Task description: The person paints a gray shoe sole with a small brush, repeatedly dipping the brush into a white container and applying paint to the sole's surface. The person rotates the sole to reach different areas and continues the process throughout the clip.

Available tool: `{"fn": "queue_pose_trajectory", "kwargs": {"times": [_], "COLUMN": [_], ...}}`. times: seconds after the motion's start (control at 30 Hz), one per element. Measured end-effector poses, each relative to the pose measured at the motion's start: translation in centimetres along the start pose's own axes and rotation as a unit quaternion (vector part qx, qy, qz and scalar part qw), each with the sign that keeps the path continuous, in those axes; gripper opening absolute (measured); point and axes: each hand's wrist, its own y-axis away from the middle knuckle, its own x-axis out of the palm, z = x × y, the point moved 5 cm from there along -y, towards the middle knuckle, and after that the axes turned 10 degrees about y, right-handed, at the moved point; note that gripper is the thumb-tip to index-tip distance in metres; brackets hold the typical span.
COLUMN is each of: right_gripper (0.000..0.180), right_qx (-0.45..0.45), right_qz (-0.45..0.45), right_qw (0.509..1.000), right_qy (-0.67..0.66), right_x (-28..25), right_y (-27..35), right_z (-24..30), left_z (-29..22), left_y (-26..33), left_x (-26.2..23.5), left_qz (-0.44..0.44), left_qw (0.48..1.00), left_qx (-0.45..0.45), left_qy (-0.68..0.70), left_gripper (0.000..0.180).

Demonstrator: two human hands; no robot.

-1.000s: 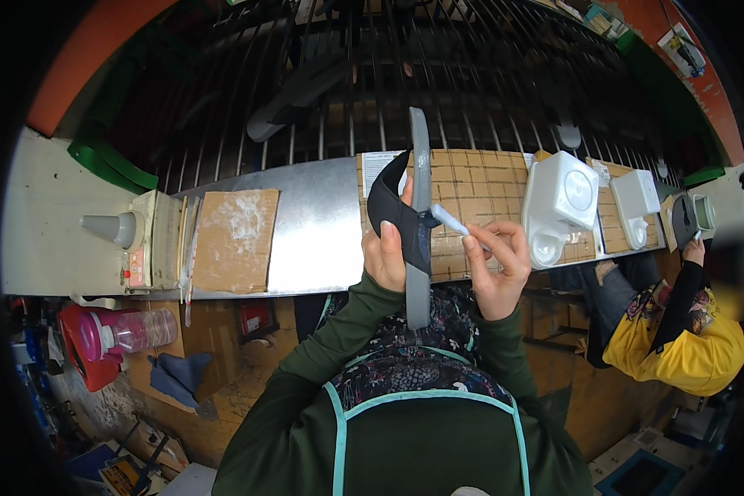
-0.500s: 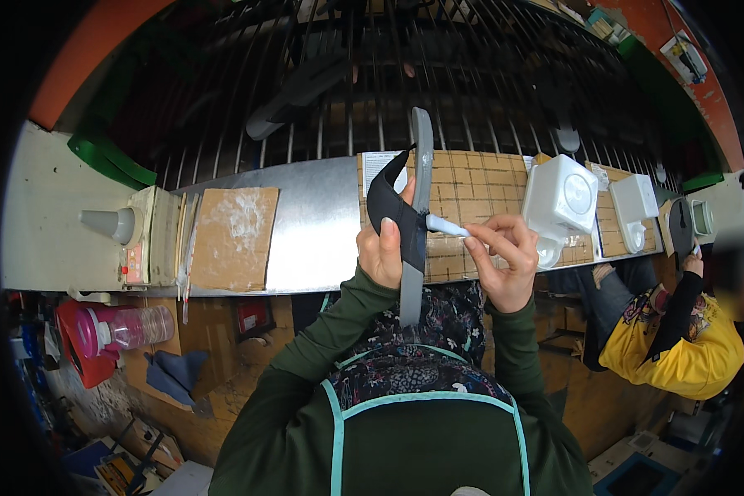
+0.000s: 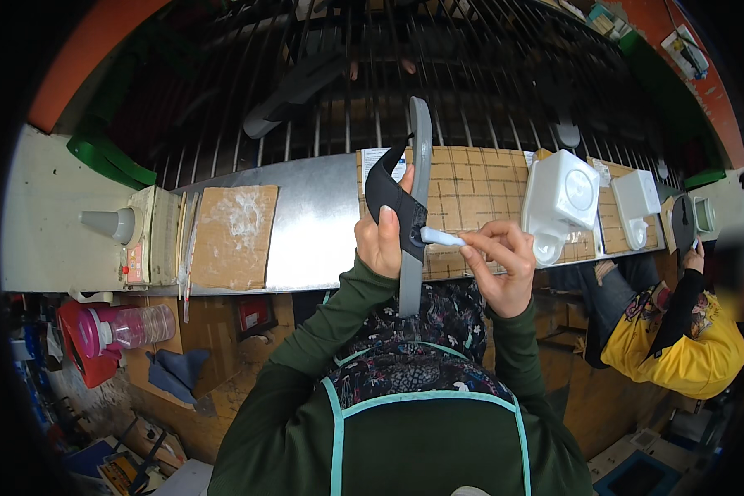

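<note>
Left hand: fingers wrapped around grey sandal sole, held on edge, black strap just above the fingers. Right hand: fingers pinch a white brush, tip touching the sole. Beyond the fingers: worktop, white tub.

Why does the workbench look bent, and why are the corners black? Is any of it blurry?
Head view: the fisheye lens bows the bench and leaves a dark rim at the corners. The centre is sharp: the left hand holding the grey sandal and the right hand with the white brush are crisp. The rack above is dim, and the co-worker at the right edge is smeared.
</note>
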Motion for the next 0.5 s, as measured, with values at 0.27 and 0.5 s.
{"fn": "queue_pose_trajectory", "kwargs": {"times": [0.27,0.5], "right_gripper": [0.018,0.016], "right_qx": [-0.015,-0.004], "right_qz": [0.021,0.082], "right_qw": [1.0,0.995], "right_qy": [0.003,-0.055], "right_x": [-0.3,0.0], "right_y": [0.0,0.2], "right_z": [0.7,0.1], "left_z": [0.5,1.4], "left_y": [-0.1,-0.4], "left_x": [-0.1,0.1], "left_qz": [0.002,-0.008], "left_qw": [1.0,0.999], "left_qx": [-0.027,-0.029], "left_qy": [0.001,0.044], "left_gripper": [0.057,0.063]}}
